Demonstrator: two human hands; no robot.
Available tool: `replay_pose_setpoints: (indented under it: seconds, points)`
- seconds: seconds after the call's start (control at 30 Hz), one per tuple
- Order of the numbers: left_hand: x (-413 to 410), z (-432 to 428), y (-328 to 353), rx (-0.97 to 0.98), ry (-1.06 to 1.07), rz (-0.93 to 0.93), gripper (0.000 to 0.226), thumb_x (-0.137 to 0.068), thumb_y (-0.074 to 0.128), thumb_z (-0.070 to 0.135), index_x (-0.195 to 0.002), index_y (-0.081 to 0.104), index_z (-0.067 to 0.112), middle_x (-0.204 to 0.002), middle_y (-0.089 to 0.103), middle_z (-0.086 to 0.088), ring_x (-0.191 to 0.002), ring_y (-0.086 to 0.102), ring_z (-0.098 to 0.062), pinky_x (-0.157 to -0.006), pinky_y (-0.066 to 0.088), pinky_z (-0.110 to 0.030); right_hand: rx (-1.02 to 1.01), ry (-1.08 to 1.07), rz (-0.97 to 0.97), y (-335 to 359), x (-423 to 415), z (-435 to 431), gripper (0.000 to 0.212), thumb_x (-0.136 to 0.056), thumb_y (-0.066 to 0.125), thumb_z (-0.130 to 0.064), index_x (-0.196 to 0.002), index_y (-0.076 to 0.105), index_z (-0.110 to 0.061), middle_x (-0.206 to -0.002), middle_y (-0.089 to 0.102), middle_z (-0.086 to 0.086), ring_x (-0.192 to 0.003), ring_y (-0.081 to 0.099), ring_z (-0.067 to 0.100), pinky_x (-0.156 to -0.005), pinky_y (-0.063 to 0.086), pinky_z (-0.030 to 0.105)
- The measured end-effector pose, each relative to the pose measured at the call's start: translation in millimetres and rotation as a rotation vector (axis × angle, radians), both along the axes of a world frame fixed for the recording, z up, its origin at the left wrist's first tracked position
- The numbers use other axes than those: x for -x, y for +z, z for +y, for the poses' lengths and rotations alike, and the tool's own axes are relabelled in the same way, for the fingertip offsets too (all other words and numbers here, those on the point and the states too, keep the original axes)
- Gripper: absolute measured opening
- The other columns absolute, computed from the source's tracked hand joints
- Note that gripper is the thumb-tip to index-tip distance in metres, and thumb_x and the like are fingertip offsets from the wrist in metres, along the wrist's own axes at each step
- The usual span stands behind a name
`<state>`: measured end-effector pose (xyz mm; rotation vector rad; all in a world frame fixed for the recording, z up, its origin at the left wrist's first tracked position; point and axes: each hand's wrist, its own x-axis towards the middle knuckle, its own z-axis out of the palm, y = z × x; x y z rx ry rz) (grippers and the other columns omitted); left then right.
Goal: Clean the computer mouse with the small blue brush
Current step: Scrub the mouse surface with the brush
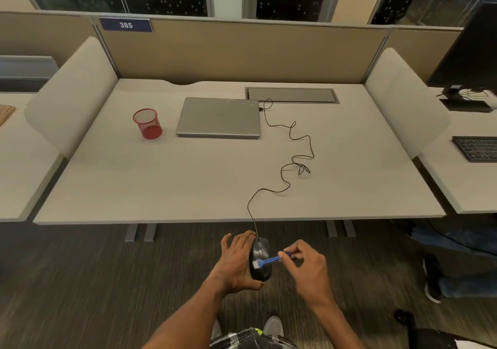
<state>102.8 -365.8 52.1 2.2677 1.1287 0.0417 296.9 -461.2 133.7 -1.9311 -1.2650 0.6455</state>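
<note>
My left hand point(236, 261) holds a black computer mouse point(262, 268) in the air, in front of the desk's near edge and above the floor. The mouse's black cable point(290, 144) runs up over the desk to a closed grey laptop point(219, 117). My right hand point(308, 266) pinches the handle of the small blue brush point(270, 260). The brush's white bristles rest on the back of the mouse, near its left side.
A grey desk point(161, 182) lies ahead with a red mesh pen cup point(147, 123) at the back left and a grey cable hatch point(291, 95) at the back. A black keyboard point(476, 148) and monitor point(469, 53) stand on the desk to the right. Another person's shoe point(431, 284) is at the lower right.
</note>
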Motion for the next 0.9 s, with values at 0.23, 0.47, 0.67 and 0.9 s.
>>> replay_pose_setpoints:
  seconds: [0.23,0.47,0.67,0.9]
  points:
    - [-1,-1,1,0.012,-0.005,-0.010,0.127,-0.068,0.076,0.075,-0.164,0.013,0.022,-0.169,0.022,0.002,-0.158,0.015,-0.018,-0.129,-0.013,-0.054,-0.024,-0.030,-0.088,0,-10,4,0.017,-0.090,0.077,-0.019,-0.087,0.062,-0.027,-0.085,0.067,-0.013,-0.082,0.067,0.004,-0.067,0.059,0.024]
    - [-4,0,0,0.008,-0.018,0.006,0.127,-0.069,0.076,0.076,-0.164,0.011,0.022,-0.169,0.020,0.001,-0.158,0.014,-0.018,-0.128,-0.013,-0.055,-0.009,-0.025,-0.128,-3,-6,8,0.019,-0.092,0.075,-0.019,-0.090,0.059,-0.029,-0.085,0.065,-0.012,-0.079,0.066,0.004,-0.065,0.060,0.025]
    - [-3,-2,-1,-0.012,-0.026,0.032,0.129,-0.069,0.076,0.076,-0.165,0.011,0.019,-0.170,0.019,0.000,-0.158,0.013,-0.019,-0.129,-0.008,-0.056,0.000,0.048,-0.059,-1,3,13,0.016,-0.091,0.076,-0.020,-0.088,0.062,-0.028,-0.083,0.067,-0.013,-0.081,0.068,0.001,-0.069,0.060,0.022]
    - [-7,-2,3,-0.001,-0.027,0.024,0.128,-0.070,0.078,0.073,-0.165,0.011,0.020,-0.170,0.019,0.000,-0.159,0.013,-0.020,-0.129,-0.010,-0.056,-0.061,-0.025,-0.021,2,-3,21,0.014,-0.091,0.077,-0.019,-0.087,0.064,-0.023,-0.082,0.069,-0.013,-0.081,0.069,0.003,-0.066,0.060,0.024]
